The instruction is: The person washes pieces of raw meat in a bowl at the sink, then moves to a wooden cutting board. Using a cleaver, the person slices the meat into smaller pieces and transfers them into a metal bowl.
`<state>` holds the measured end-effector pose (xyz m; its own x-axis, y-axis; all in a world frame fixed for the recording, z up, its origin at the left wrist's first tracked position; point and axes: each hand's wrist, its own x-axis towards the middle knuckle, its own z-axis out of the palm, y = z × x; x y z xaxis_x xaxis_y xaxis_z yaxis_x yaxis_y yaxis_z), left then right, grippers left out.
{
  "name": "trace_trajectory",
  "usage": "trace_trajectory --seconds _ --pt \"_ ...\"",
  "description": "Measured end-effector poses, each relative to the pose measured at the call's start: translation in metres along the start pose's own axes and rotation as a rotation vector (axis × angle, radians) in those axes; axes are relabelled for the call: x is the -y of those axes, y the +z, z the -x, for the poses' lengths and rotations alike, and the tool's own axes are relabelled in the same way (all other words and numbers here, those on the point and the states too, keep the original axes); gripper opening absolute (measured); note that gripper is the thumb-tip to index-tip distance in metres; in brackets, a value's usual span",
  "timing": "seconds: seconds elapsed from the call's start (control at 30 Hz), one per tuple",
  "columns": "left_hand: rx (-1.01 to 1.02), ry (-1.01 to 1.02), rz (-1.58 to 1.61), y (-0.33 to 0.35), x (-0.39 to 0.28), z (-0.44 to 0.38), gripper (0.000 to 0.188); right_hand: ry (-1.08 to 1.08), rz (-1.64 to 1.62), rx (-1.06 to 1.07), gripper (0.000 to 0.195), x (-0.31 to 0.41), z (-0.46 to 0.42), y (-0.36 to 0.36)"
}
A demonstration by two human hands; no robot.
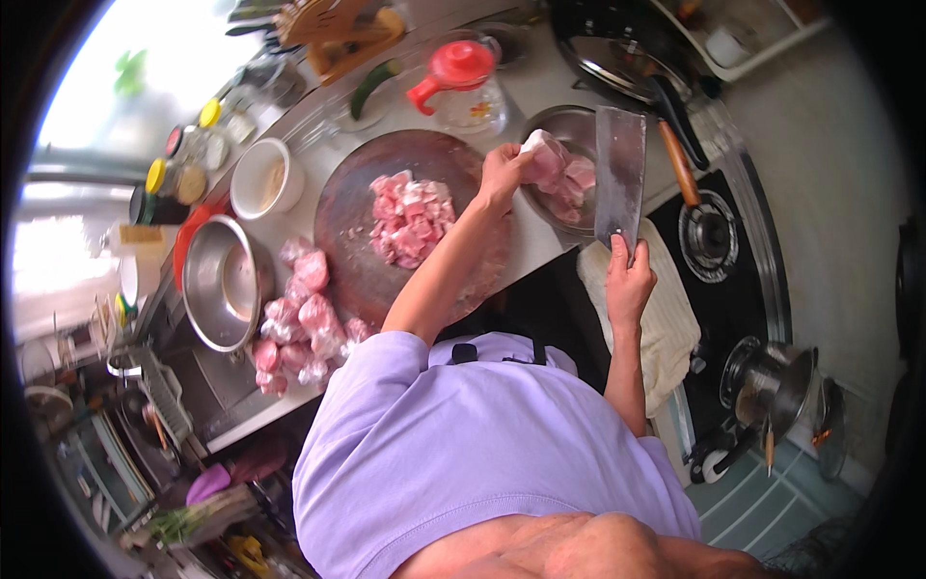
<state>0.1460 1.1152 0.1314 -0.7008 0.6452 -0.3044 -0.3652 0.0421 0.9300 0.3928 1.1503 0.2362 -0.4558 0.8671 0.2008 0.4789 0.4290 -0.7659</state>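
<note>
My left hand (503, 174) grips a piece of raw pale pink meat (546, 158) at the near left rim of a metal bowl (557, 119). More raw meat (579, 177) lies in that bowl. My right hand (628, 279) holds the handle end of a cleaver (621, 163), its broad blade pointing away from me over the bowl's right side. To the left, a heap of cut raw meat (412, 217) rests on a round, dark cutting board (347, 188); my left forearm crosses above the board. Several clear plastic bags of meat (318, 318) lie beside the board's lower left edge.
An empty-looking steel bowl (221, 282) and a white tub (268, 179) stand at left. Beyond the board are a glass jug with a red lid (463, 87) and a green vegetable (372, 87). A cloth (651, 318) lies by the black stove (731, 304); a lidded pan (622, 58) stands at the back.
</note>
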Motion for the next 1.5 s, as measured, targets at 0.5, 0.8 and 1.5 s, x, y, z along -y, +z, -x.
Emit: trace_trajectory --seconds 0.5,0.8,1.5 --pt "-0.425 0.250 0.562 -0.226 -0.034 0.207 0.029 -0.082 -0.087 0.733 0.029 0.064 0.041 0.108" --pt "-0.361 0.229 0.767 -0.234 -0.011 0.245 0.034 -0.465 0.269 0.988 0.027 0.075 0.078 0.157" --pt "-0.519 0.617 -1.289 -0.196 0.020 0.237 0.041 -0.706 0.327 0.794 0.025 0.090 0.083 0.127"
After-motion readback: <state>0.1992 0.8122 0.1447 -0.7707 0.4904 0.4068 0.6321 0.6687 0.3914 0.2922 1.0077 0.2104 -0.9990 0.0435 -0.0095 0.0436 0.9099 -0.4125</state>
